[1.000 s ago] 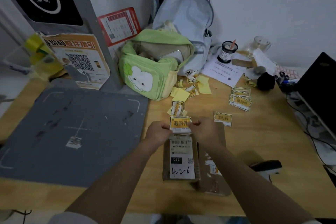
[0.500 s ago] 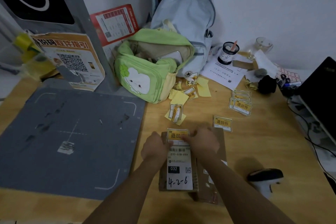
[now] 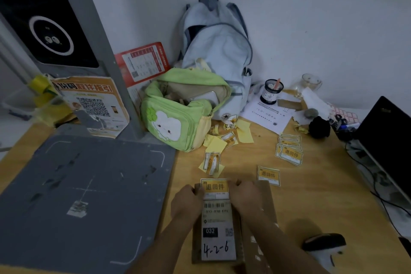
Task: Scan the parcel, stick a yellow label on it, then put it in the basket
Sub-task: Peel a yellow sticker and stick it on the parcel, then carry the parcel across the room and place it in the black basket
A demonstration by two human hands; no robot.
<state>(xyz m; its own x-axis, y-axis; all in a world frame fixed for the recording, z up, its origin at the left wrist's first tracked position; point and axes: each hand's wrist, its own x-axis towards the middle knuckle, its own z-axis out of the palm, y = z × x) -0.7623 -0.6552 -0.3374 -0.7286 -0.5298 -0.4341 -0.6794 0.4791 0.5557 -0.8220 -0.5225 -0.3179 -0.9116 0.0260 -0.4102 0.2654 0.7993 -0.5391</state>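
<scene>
A brown cardboard parcel (image 3: 219, 260) lies on the wooden desk in front of me, with a white shipping slip (image 3: 218, 236) marked "4-2-6" on top. A yellow label (image 3: 215, 188) lies flat across the parcel's far end, above the slip. My left hand (image 3: 185, 202) presses at the label's left edge and my right hand (image 3: 244, 196) presses at its right edge, fingers curled onto the parcel. A handheld scanner (image 3: 324, 246) rests on the desk at the lower right. No basket is in view.
A grey scan mat (image 3: 77, 196) covers the desk's left side under a grey post (image 3: 97, 40). A green bag (image 3: 178, 115) and pale backpack (image 3: 218, 51) stand behind. Loose yellow labels (image 3: 289, 153) and backing scraps (image 3: 215, 142) lie scattered. A dark laptop (image 3: 387, 138) sits at right.
The label, held in the air above the parcel a second ago, now lies flat on its far end. Both hands have come down onto the parcel and press the label's edges.
</scene>
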